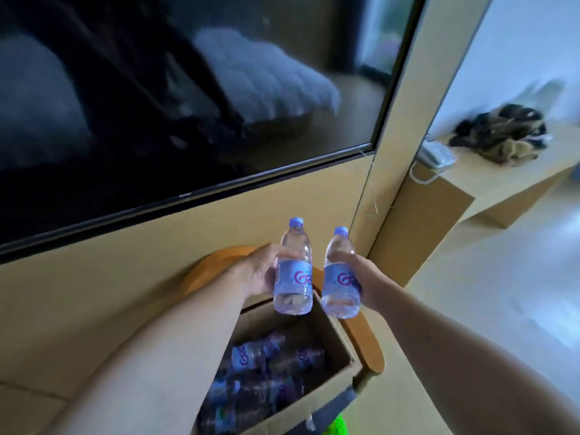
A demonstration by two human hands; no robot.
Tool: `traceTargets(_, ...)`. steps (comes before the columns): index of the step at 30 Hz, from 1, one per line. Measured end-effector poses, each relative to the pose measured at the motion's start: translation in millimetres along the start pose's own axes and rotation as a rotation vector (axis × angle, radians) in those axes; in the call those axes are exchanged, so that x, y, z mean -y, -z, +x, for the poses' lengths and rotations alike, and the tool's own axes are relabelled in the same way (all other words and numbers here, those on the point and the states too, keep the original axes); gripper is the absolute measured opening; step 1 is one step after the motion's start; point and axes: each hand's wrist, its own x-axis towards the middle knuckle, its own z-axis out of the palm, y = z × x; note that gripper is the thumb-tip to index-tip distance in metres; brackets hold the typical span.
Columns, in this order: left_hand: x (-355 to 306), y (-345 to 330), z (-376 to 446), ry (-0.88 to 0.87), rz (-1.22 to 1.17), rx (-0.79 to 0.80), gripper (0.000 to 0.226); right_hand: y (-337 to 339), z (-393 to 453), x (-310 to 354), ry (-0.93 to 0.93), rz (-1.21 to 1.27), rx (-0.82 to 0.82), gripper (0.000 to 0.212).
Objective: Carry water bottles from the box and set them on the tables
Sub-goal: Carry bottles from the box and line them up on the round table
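Two upright bottles, caps up: left hand bottle, right hand bottle.

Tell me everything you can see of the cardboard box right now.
The cardboard box is plain brown corrugated card, open at the top, with a flap folded outward on its right side. It sits low in the view, below both raised hands, apparently on a chair with a curved orange wooden back. Inside lie many clear water bottles with blue labels, piled on their sides. The left forearm hides its left wall. Neither hand touches it.
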Motion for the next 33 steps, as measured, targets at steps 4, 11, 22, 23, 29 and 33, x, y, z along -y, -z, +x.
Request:
traceTargets(4,-27,-76,20,-0.029,0.169,0.229,0.042,59,-48,11,0.089,0.286,0.021,0.034)
traceTargets(11,-38,-254,38,-0.081,0.277,0.326,0.039,178,-138,25,0.307,0.447,-0.098,0.053)
traceTargets(22,-14,-538,39,-0.207,0.538,0.576,0.043,411,-288,14,0.510,0.503,-0.452,0.026)
traceTargets(23,-9,-564,40,-0.219,0.560,0.588,0.045,432,-300,12,0.517,0.505,-0.499,0.031)
traceTargets(29,29,-709,44,-0.224,0.621,0.620,0.042,550,-364,6,0.567,0.521,-0.671,0.048)
traceTargets(33,46,-784,54,-0.237,0.663,0.668,0.038,615,-384,7,0.607,0.569,-0.714,0.060)
